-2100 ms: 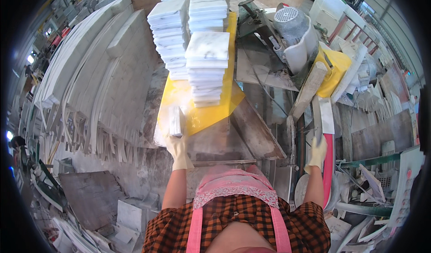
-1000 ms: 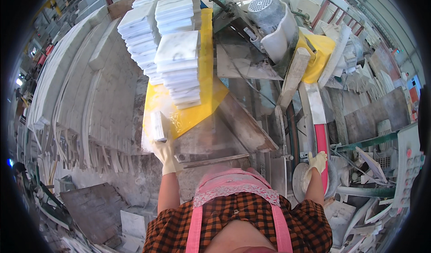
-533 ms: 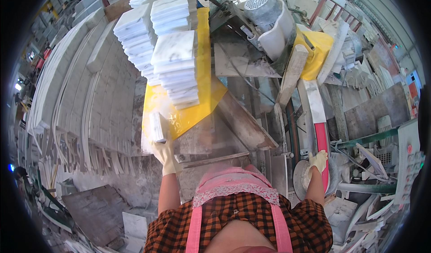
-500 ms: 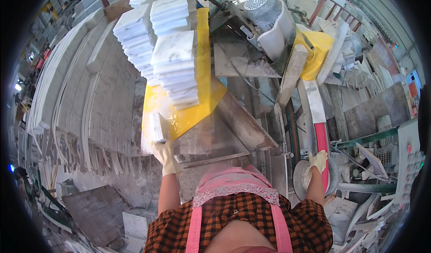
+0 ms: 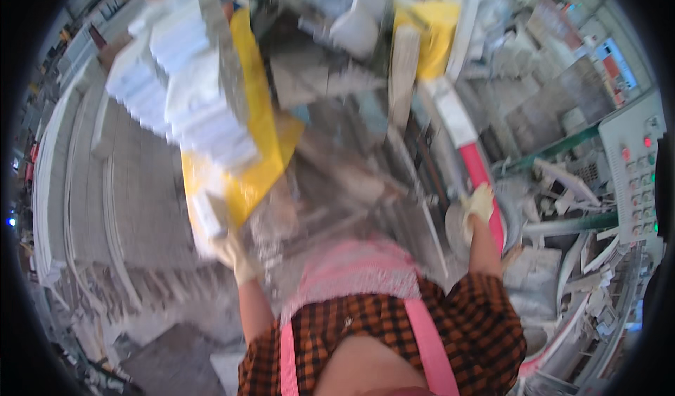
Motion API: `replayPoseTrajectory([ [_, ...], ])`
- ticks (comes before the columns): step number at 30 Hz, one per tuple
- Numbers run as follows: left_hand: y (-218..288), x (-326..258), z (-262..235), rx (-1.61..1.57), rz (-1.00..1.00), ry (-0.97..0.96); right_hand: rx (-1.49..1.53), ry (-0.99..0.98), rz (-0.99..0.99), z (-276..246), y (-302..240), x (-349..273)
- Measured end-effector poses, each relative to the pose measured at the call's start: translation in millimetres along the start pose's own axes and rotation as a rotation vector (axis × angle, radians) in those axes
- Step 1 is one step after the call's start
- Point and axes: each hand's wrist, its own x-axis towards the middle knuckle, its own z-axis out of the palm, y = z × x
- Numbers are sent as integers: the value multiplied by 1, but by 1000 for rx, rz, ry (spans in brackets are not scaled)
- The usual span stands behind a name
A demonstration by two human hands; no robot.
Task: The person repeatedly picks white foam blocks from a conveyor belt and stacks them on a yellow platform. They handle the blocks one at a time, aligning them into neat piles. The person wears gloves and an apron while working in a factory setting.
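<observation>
cream-gloved left hand [image 5: 235,255] at small oblong white stone block [image 5: 208,213] — cream-gloved right hand [image 5: 479,204] by long red strip [image 5: 474,163] — blurry, can't tell either grip

- Left of centre, tall tile stacks [image 5: 211,115] block the way up past the small stone block [image 5: 207,213] by the left hand [image 5: 230,254].
- Mid-frame, a gap runs between the hands, above slanting boards [image 5: 344,164].
- Right of centre, the right hand [image 5: 479,205] has the red belt [image 5: 472,163] alongside and a wooden post [image 5: 403,73] beyond.
- Far left, slabs [image 5: 77,178] wall off that side.
</observation>
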Motion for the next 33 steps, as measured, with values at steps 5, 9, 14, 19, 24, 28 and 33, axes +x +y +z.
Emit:
replayPoseTrajectory([
  [5,6,6,19,-45,-36,-23,-71,-64,66,-3,-5,-3],
  [9,11,11,28,10,64,62,-59,-34,111,3,-5,-7],
  [14,8,6,23,40,35,52,44,-70,135,8,2,-9],
  [19,3,9,25,132,31,103,-19,-116,158,7,2,-7],
  [24,0,9,23,75,18,53,2,-101,158,11,6,-10],
  [28,-4,12,26,47,29,63,-36,-77,126,15,12,-13],
  [33,-9,15,26,103,3,68,-29,-74,100,13,13,-16],
])
